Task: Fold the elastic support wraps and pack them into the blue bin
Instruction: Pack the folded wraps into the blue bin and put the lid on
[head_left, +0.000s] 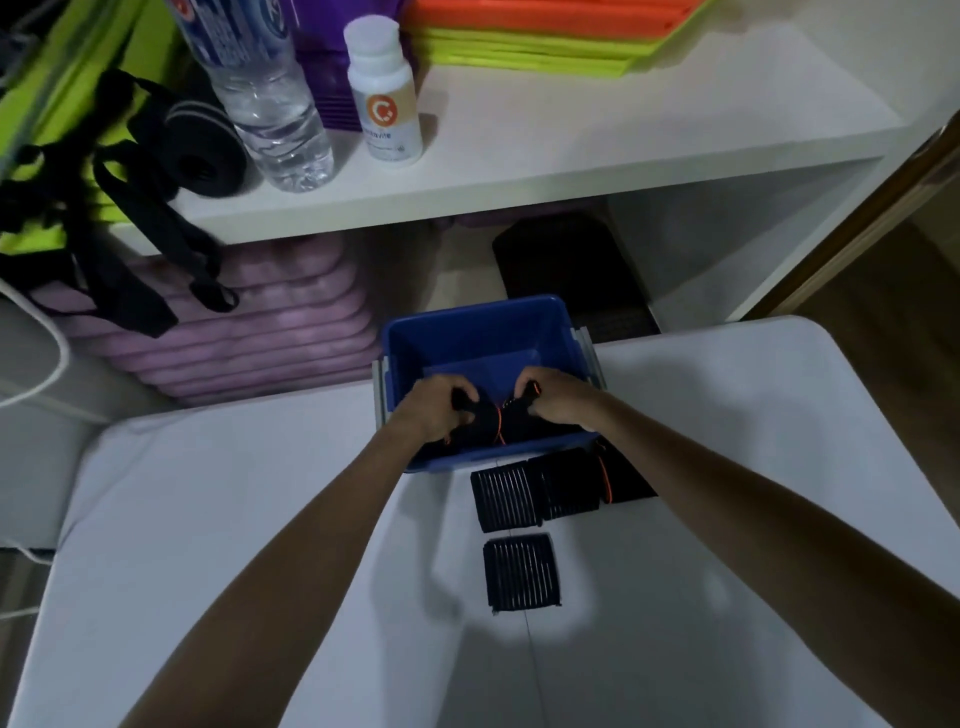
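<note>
nearest the viewer, a folded black ribbed wrap (522, 571) lies on the white counter (208, 545) short of the blue bin (483, 332), and a row of further folded wraps (556, 491), one with an orange edge, lies just before the bin's near rim. inside the bin's near end, the left hand (436, 410) and right hand (558, 400) both curl their fingers round a black wrap with orange trim (493, 426), one hand at each end. beyond the bin, a white shelf (571, 156) carries a water bottle (270, 104) and a white pill bottle (384, 88).
</note>
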